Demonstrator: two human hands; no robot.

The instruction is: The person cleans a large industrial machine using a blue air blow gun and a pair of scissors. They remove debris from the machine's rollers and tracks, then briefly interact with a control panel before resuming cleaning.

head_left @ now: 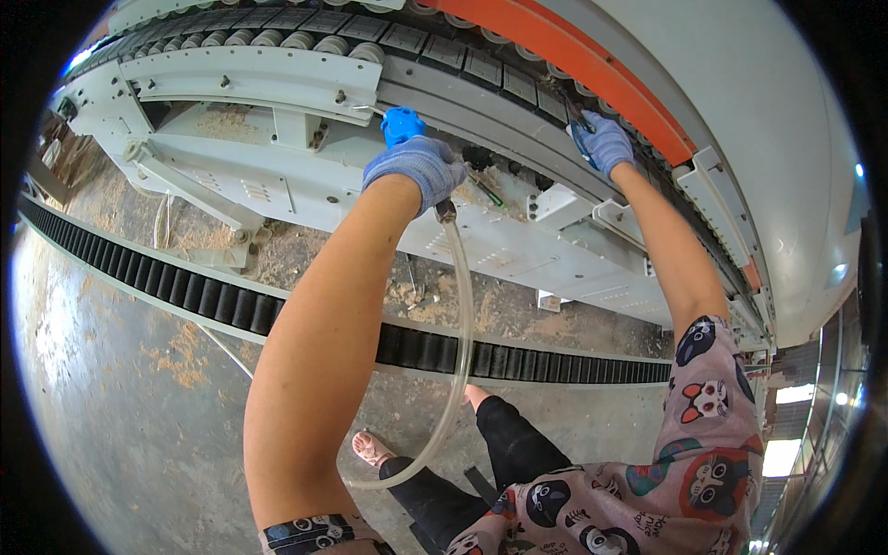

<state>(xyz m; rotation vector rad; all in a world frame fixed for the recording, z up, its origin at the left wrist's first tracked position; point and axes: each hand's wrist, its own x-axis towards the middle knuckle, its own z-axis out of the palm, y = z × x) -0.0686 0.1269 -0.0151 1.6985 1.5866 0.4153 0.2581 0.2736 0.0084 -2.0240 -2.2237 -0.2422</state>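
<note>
Head view: gloved left hand closed round an air gun, bright blue body, thin metal nozzle pointing left; clear bendy hose hangs below the grip. Gun is held over the near side of the white machine. Gloved right hand curled on a blue-handled tool, kind unclear, by the dark track. Green-and-black tool lies between the hands.
</note>
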